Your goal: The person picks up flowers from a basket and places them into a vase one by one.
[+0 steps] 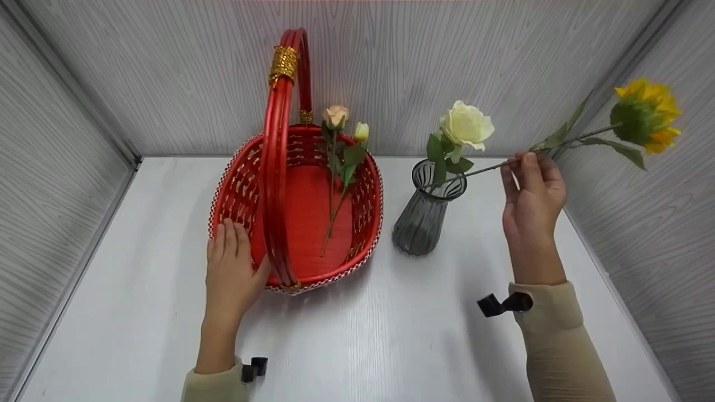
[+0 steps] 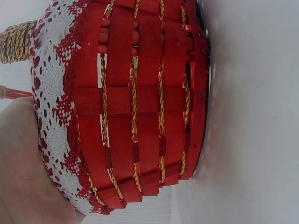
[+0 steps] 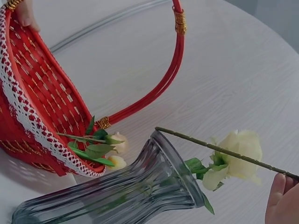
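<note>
My left hand holds the near left rim of a red woven basket, its fingers reaching over the edge. In the left wrist view, that palm lies against the white-and-red lace trim. My right hand pinches the stem of a yellow sunflower, its head tilted up to the right. The bare stem end overlaps the rim of a grey ribbed glass vase. A cream-white rose stands in the vase, leaves at its mouth.
Inside the basket lie a peach rose and a small pale-yellow bud, stems down on its base. The tall red handle with gold wrapping arches over the basket. Grey wood-grain panels border the white table behind and at both sides.
</note>
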`<state>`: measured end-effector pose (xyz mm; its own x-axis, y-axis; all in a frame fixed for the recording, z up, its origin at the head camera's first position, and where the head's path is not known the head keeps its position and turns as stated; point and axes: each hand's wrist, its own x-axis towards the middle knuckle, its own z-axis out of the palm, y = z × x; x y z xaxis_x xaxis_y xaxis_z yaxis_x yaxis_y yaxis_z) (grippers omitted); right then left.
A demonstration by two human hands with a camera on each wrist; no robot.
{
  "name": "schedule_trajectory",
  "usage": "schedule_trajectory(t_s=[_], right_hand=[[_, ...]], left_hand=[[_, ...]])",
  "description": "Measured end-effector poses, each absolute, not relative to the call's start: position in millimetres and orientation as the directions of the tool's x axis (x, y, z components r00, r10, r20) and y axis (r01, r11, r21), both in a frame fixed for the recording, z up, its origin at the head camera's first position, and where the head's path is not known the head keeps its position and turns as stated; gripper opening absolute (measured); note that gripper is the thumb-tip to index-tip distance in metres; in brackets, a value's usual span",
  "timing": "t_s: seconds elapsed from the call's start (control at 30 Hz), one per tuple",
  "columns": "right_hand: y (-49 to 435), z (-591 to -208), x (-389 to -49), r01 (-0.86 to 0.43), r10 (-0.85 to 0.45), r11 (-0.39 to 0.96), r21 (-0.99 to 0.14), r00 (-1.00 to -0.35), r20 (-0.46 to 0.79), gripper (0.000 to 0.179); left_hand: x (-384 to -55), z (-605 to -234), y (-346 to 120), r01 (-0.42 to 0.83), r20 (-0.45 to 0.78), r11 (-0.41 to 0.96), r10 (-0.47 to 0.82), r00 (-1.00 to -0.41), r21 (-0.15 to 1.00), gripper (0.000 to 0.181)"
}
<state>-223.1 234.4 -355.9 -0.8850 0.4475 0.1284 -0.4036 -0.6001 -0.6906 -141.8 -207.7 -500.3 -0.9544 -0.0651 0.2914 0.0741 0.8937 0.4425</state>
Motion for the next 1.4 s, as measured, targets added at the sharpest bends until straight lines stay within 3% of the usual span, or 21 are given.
schedule_trajectory(t_s=[0.23, 0.43, 0.83, 1.17, 1.4], right_hand=[[239.1, -358.9, -226.8, -0.415, 0.481, -0.578, -0.702, -0.869, 0.118, 0.03], [239.5, -366.0, -228.4, -0.419, 0.467, -0.493, -0.763, -0.867, 0.174, 0.024], [232.7, -381.3, -236.1, -0.352, 0.364, -0.364, -0.862, -0.906, 0.216, 0.02], [226.9, -392.4, -239.5, -0.294, 0.279, -0.333, -0.896, -0.938, 0.204, 0.026], [226.5, -395.6, -239.2, -0.242, 0.253, -0.319, -0.916, -0.953, 0.164, 0.02]], left_hand=[[-142.2, -501.5, -208.1, 0.077, 0.284, 0.892, -0.06, -0.957, 0.446, 0.081], [-141.7, -500.1, -208.6, 0.076, 0.277, 0.894, -0.055, -0.959, 0.442, 0.081], [-141.4, -500.9, -207.2, 0.086, 0.314, 0.894, -0.062, -0.947, 0.439, 0.081], [-141.8, -501.5, -207.8, 0.091, 0.319, 0.893, -0.061, -0.946, 0.44, 0.08], [-141.3, -500.7, -208.1, 0.081, 0.296, 0.895, -0.059, -0.953, 0.439, 0.081]])
